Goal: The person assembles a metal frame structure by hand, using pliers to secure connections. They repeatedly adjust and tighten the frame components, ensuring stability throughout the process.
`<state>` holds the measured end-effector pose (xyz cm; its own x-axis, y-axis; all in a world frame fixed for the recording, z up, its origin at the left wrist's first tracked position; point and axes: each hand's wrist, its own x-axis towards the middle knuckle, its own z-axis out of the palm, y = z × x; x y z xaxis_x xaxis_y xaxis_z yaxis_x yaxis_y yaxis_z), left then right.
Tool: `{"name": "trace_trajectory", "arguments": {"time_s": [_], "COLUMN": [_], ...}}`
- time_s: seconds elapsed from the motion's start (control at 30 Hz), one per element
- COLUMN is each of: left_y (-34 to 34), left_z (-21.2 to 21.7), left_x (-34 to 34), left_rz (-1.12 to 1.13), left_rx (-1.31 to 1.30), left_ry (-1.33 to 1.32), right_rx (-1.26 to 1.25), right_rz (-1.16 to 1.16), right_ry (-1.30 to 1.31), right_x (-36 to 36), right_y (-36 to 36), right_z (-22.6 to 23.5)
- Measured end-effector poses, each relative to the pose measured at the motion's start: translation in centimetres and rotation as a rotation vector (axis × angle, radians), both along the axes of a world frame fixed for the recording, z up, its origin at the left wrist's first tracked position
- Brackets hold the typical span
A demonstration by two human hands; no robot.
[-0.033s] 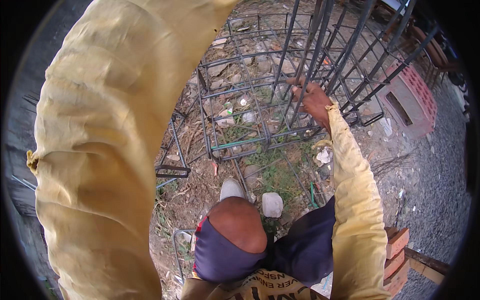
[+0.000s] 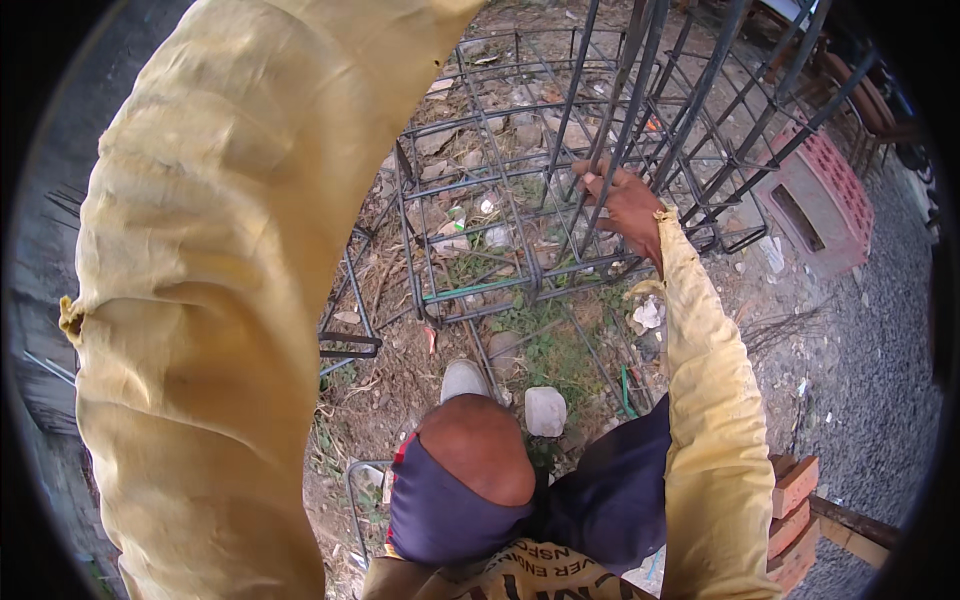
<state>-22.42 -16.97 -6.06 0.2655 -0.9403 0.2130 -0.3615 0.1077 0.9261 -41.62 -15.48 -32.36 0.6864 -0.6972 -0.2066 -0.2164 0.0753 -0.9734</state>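
Note:
My right hand [image 2: 632, 205] is closed round a thin upright steel rebar [image 2: 606, 150], low down where it meets the cage; its fingertips are partly hidden behind the bars. Several other upright bars stand close beside that hand. Below and around them lies a rebar cage [image 2: 520, 225] of tied rods and bent square ties, resting on rough ground. My left arm, in a yellow sleeve [image 2: 230, 260], rises across the left side and leaves the picture at the top, so my left hand is out of sight.
A pink perforated plastic stool [image 2: 825, 200] lies on its side at the right, next to grey gravel [image 2: 870, 350]. Red bricks [image 2: 792, 515] are stacked at lower right beside a wooden piece [image 2: 850, 535]. A pale stone block [image 2: 545, 411] sits near my knees. Loose bent ties [image 2: 350, 345] lie left.
My left sleeve has shifted slightly to the right. The right hand stays at the same bar, with barely any movement.

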Motion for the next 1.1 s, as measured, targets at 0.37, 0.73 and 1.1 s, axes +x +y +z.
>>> {"name": "trace_trajectory", "arguments": {"time_s": [0.37,0.73,1.1], "left_y": [-1.2,-2.3,9.9], "left_z": [-0.6,-2.3,-26.7], "left_x": [-0.5,-0.1,6.4], "left_rz": [-0.043,-0.102,-0.322], "left_rx": [-0.008,0.004,1.105], "left_ry": [0.026,0.053,-0.282], "right_rx": [0.151,0.166,0.127], "right_rz": [-0.108,-0.326,-0.433], "right_ry": [-0.431,-0.477,-0.441], "right_x": [2.2,5.0,5.3], "right_y": [-0.3,-2.3,-2.9], "right_z": [-1.2,-3.0,-1.0]}}
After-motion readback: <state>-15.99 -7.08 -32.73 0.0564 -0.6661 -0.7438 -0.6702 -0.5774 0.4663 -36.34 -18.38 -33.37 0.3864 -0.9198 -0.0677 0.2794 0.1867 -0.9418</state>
